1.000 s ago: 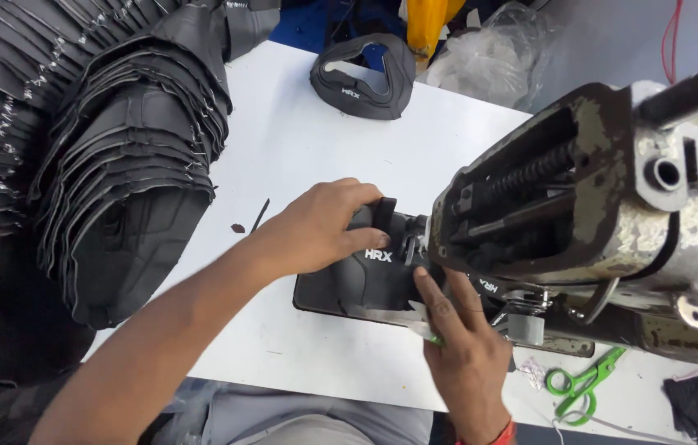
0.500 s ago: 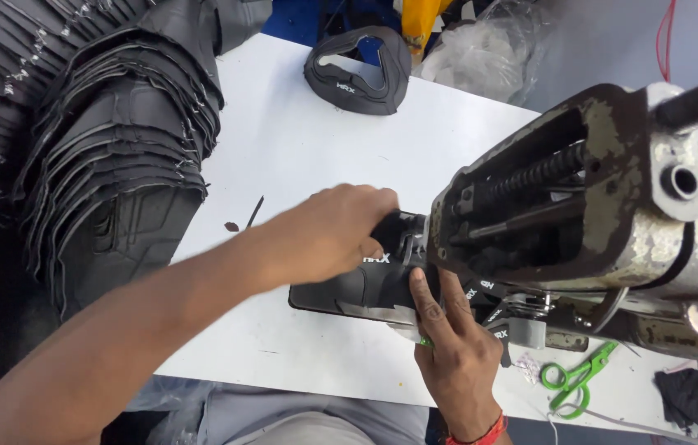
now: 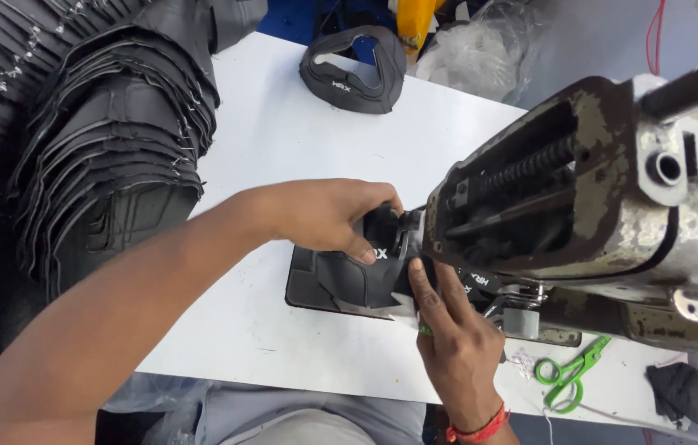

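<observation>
**A:** Right, fingers first. How are they set?

**B:** Left hand (image 3: 324,216) is curled down over the black fabric piece (image 3: 349,280), fingertips pressed on its top edge close to the sewing machine head (image 3: 580,198). A firm pinch can't be confirmed; thumb is hidden. Right hand (image 3: 456,346) is laid nearly flat, fingers (image 3: 431,288) stretched out and pressing the near right edge of the same piece. Nothing is enclosed by it.

**A:** Piece location?

**B:** Flat on the white table (image 3: 283,148), mid-scene, its right end pushed under the machine head.

**A:** Surroundings?

**B:** Green scissors (image 3: 567,375) are lying near right on the table, just beside the machine base. A second black piece (image 3: 353,70) is seen at the far edge, well apart. A tall stack of black pieces (image 3: 110,148) is piled at the left. A red band (image 3: 477,430) is worn on the right wrist.
</observation>
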